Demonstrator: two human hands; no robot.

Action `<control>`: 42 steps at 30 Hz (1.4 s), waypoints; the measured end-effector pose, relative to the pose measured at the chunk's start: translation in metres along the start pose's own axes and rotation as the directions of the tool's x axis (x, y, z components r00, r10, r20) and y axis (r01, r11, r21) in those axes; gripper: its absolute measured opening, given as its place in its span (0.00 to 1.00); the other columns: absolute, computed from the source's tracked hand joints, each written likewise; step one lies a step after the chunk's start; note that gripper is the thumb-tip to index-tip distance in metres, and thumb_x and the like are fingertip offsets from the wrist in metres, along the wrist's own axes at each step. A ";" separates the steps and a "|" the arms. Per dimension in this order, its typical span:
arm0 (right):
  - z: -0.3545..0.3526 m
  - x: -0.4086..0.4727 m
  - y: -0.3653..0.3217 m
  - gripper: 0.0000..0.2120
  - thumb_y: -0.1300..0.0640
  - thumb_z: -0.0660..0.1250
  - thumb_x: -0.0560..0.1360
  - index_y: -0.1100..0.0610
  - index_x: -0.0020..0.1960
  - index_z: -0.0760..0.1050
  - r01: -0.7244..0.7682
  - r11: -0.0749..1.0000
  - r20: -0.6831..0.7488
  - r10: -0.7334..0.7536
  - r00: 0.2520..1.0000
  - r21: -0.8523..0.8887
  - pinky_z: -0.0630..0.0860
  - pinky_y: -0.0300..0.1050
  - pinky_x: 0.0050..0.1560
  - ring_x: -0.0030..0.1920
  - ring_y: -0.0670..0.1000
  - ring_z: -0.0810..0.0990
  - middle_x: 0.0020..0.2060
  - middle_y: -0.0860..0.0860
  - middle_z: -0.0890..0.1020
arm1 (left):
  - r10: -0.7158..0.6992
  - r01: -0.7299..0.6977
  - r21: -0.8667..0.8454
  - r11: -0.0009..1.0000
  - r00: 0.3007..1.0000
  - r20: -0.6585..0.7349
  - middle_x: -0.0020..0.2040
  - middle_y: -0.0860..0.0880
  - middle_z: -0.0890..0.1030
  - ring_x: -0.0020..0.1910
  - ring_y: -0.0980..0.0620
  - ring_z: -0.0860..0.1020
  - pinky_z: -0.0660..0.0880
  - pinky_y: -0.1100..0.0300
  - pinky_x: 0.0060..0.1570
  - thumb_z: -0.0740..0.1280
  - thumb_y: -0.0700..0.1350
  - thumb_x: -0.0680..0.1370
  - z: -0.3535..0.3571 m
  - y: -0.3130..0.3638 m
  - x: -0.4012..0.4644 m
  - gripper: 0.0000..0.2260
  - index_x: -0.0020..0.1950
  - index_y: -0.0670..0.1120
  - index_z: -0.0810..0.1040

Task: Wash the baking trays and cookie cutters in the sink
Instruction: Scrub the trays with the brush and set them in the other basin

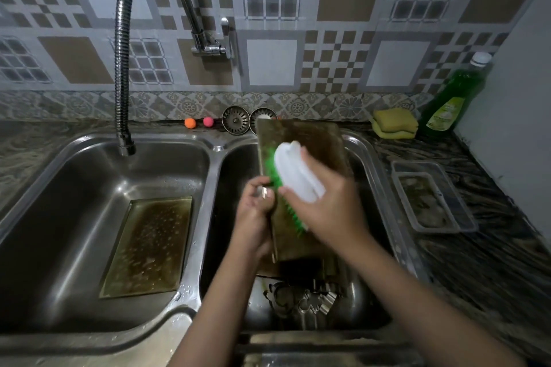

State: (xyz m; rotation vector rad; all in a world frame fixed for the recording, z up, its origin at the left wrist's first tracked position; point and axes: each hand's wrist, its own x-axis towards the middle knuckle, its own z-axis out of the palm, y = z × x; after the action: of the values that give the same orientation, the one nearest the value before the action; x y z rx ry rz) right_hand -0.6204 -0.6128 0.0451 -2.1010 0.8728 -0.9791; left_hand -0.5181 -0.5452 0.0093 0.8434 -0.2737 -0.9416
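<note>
Cutters (pixel 301 298) lay in the right basin's near end. Above, the left hand (pixel 256 205) gripped a tilted tray's (pixel 307 140) edge; the right hand (pixel 328 205) clasped a brush (pixel 295 173) against it. Another tray (pixel 152 247) lay in the left basin (pixel 74 188).

Right hand (pixel 325 202) and brush (pixel 293 176) motion-blurred, covering the middle of the tray (pixel 310 140). Cookie cutters (pixel 301 298) under the tray: shapes indistinct. Bottle (pixel 453 98) label unreadable. Sink (pixel 196 247) cut by lower edge.
</note>
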 end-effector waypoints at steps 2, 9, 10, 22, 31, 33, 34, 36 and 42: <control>0.004 -0.037 0.006 0.36 0.43 0.73 0.66 0.46 0.71 0.66 0.037 0.999 0.034 -0.038 0.999 0.025 0.80 0.51 0.47 0.51 0.50 0.82 0.56 0.52 0.82 | 0.055 -0.055 -0.007 0.998 0.997 -0.044 0.37 0.49 0.83 0.35 0.52 0.80 0.79 0.59 0.36 0.59 0.33 0.75 -0.009 0.017 0.009 0.10 0.48 0.48 0.72; -0.023 0.003 0.057 0.36 0.50 0.76 0.68 0.53 0.73 0.65 -0.180 0.983 -0.099 0.177 0.979 -0.026 0.75 0.41 0.55 0.62 0.50 0.75 0.63 0.48 0.75 | 0.033 -0.032 -0.051 0.998 0.999 0.020 0.40 0.48 0.82 0.36 0.51 0.80 0.78 0.52 0.41 0.65 0.37 0.70 -0.023 0.024 0.004 0.11 0.48 0.49 0.72; -0.021 0.014 0.054 0.36 0.50 0.76 0.68 0.54 0.72 0.66 -0.205 0.979 -0.130 0.202 0.971 -0.012 0.74 0.39 0.54 0.62 0.50 0.76 0.63 0.49 0.77 | 0.027 -0.026 -0.044 0.999 0.999 0.026 0.38 0.48 0.82 0.34 0.51 0.80 0.79 0.54 0.38 0.66 0.36 0.70 -0.018 0.016 0.002 0.11 0.48 0.49 0.72; 0.010 -0.020 0.009 0.35 0.49 0.77 0.66 0.56 0.69 0.71 -0.107 0.986 -0.062 0.115 0.991 0.126 0.73 0.35 0.58 0.58 0.35 0.74 0.62 0.43 0.76 | 0.076 -0.069 0.109 0.992 0.995 -0.061 0.47 0.41 0.76 0.40 0.48 0.75 0.73 0.54 0.43 0.65 0.38 0.70 -0.009 0.005 0.004 0.08 0.46 0.50 0.75; 0.018 0.044 -0.019 0.35 0.46 0.76 0.65 0.52 0.69 0.71 -0.094 0.995 0.011 0.094 0.995 0.015 0.77 0.47 0.55 0.56 0.50 0.79 0.58 0.51 0.81 | 0.054 -0.051 0.055 0.997 0.997 -0.049 0.42 0.43 0.79 0.35 0.50 0.78 0.76 0.57 0.38 0.62 0.33 0.76 0.001 -0.002 -0.001 0.09 0.49 0.47 0.73; 0.028 0.002 -0.014 0.34 0.47 0.76 0.65 0.49 0.69 0.71 -0.105 0.988 0.070 0.097 0.993 0.115 0.76 0.39 0.55 0.55 0.42 0.79 0.58 0.47 0.81 | 0.081 -0.077 0.041 0.996 0.991 -0.111 0.44 0.42 0.79 0.38 0.48 0.78 0.77 0.56 0.39 0.58 0.31 0.77 -0.014 0.009 0.007 0.12 0.49 0.48 0.73; 0.030 -0.018 -0.009 0.34 0.46 0.76 0.65 0.47 0.69 0.70 -0.119 0.979 0.103 0.103 0.989 0.166 0.74 0.35 0.56 0.56 0.38 0.77 0.59 0.44 0.80 | 0.100 -0.097 0.030 0.995 0.984 -0.144 0.43 0.43 0.79 0.39 0.48 0.77 0.77 0.56 0.40 0.58 0.31 0.77 -0.022 0.014 0.010 0.13 0.49 0.48 0.73; 0.029 -0.045 0.010 0.35 0.43 0.75 0.64 0.44 0.70 0.69 -0.169 0.964 0.174 0.134 0.975 0.205 0.73 0.33 0.58 0.60 0.35 0.75 0.62 0.38 0.76 | 0.130 -0.130 0.013 0.991 0.970 -0.206 0.41 0.46 0.81 0.37 0.49 0.78 0.77 0.54 0.42 0.58 0.31 0.77 -0.037 0.022 0.012 0.13 0.48 0.50 0.73; 0.003 -0.028 0.045 0.35 0.47 0.76 0.66 0.46 0.71 0.68 -0.216 0.970 0.156 0.197 0.968 0.109 0.77 0.41 0.55 0.61 0.43 0.74 0.63 0.40 0.74 | 0.119 -0.091 0.158 0.983 0.978 -0.173 0.39 0.45 0.79 0.34 0.50 0.76 0.76 0.56 0.37 0.58 0.31 0.78 -0.043 0.026 0.007 0.12 0.47 0.48 0.73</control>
State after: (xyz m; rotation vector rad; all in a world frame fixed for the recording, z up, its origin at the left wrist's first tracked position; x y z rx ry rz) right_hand -0.6453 -0.6162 -0.0018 -1.9045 0.9113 -0.7437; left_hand -0.4746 -0.5204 -0.0010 1.0367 -0.2302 -0.7458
